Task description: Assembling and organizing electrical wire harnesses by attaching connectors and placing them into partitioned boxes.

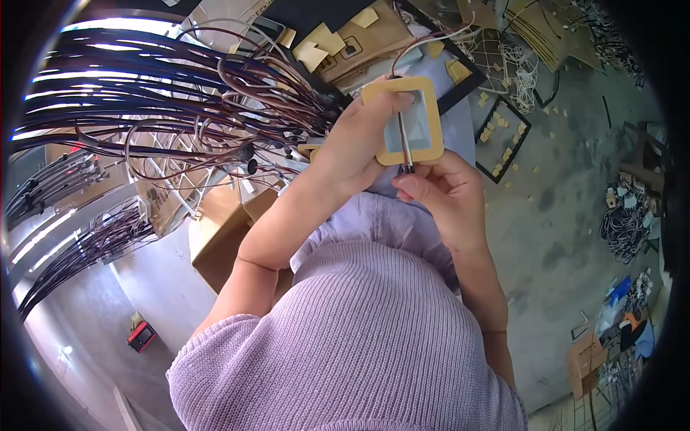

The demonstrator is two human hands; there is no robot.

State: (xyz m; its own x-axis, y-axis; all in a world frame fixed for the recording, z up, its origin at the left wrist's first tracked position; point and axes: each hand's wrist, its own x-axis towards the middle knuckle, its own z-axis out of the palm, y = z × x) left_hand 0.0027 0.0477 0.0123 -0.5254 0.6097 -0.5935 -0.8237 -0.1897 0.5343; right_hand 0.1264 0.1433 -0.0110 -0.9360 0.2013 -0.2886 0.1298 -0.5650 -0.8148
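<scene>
My left hand [359, 147] grips a square pad with a tan border and a pale centre [411, 121], held up in front of me. A thin dark wire [404, 136] runs down across the pad's centre and loops upward as a brown and white lead [431, 39]. My right hand [442, 190] pinches the lower end of that wire just beneath the pad's bottom edge. Both forearms come up past my lilac knitted top.
A dense bundle of dark cables [158, 93] fans out at the left. Cardboard boxes [215, 230] sit below it. Black frames with tan backing pieces [503, 136] lie on the grey floor [575, 187], with scraps and wire bundles [625, 223] at right.
</scene>
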